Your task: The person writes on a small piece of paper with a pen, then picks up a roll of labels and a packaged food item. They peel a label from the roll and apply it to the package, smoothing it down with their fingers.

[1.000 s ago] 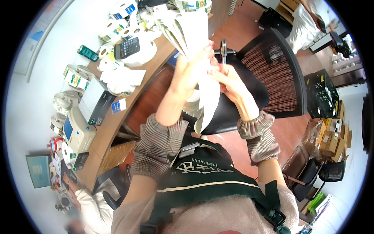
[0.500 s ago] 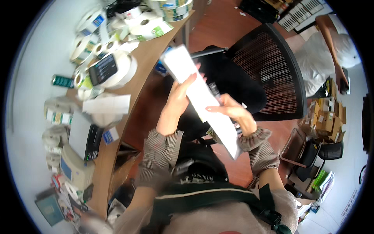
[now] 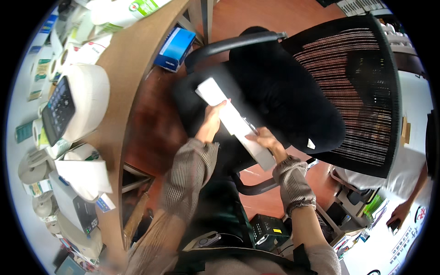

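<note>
A long white strip of paper [image 3: 229, 118] lies slanted over the seat of a black mesh office chair [image 3: 339, 87]. My left hand [image 3: 211, 123] grips the strip's left edge near its upper end. My right hand [image 3: 265, 140] presses on the strip's lower part and holds a dark pen [image 3: 250, 125] against it. Both forearms wear checked sleeves with gathered cuffs.
A wooden desk [image 3: 133, 59] curves along the left, crowded with white label rolls [image 3: 89, 98], a black calculator [image 3: 58, 109] and small devices. A blue box [image 3: 174, 48] sits under the desk. Another person [image 3: 408, 178] stands at the right edge. A black box [image 3: 268, 228] rests on the floor.
My view has tilted down toward the chair. The paper strip came down from in front of me onto the seat, both hands still on it.
</note>
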